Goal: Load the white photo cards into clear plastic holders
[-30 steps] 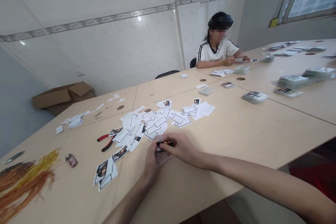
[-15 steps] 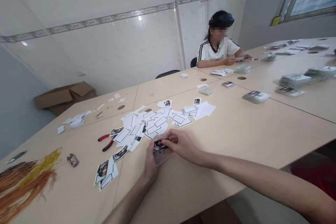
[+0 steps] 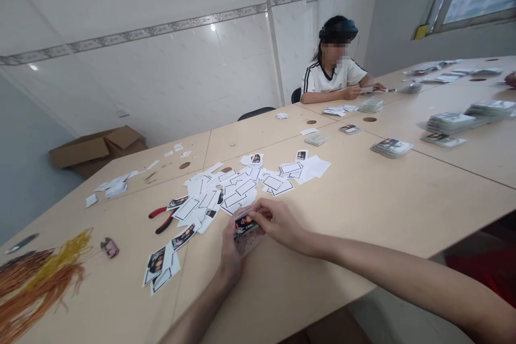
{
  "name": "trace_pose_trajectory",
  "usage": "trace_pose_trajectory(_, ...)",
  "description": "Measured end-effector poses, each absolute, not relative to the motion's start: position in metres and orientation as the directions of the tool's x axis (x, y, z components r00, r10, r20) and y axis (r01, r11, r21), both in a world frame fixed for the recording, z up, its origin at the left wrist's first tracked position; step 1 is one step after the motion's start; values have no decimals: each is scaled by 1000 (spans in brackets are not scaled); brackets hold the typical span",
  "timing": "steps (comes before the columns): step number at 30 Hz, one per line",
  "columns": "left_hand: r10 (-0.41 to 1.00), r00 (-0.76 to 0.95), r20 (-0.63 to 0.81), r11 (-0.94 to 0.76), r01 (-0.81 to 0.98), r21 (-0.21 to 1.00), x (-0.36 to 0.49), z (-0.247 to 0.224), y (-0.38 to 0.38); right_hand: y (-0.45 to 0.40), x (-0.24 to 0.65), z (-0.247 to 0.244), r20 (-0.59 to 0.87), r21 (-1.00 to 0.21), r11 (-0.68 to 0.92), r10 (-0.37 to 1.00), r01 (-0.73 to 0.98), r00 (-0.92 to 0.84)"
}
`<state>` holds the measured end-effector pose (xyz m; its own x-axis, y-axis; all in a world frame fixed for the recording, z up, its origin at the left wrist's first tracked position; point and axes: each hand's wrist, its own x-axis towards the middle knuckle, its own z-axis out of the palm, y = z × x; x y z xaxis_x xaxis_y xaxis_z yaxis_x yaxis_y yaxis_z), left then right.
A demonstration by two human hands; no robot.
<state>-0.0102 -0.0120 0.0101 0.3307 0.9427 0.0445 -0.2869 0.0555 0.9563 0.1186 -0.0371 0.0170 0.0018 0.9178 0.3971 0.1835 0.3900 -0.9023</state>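
The bare left forearm and right forearm look slim, tapering into an equally bare left hand and right hand with slender fingers.

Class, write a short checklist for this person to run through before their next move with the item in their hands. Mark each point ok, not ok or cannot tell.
1. Both hands on the item: ok. The left hand and right hand both hold the clear plastic sleeve.
2. Printed card lying straight in the sleeve: cannot tell; fingers cover part of it.
3. Red-handled pliers away from the hands: ok, they lie well to the left.
4. Working area tidy: not ok. Loose black-bordered white cards lie overlapping right beside the hands.
5. Finished stacks apart from the loose cards: ok, they sit further along the table.
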Motion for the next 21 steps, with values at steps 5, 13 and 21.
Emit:
trace_pose_trajectory(5,949,314,32,61,-282,957,-10,9,-12,-35,119,16,397,-901,385,918,198,22)
trace_pose_trajectory(13,949,314,1,97,-297,950,-8,11,-13,-33,119,16,402,-898,388,915,207,33)
trace_pose_trajectory(21,944,329,15,90,-303,949,-8,9,-12,-30,121,16,431,-869,401,902,289,42)
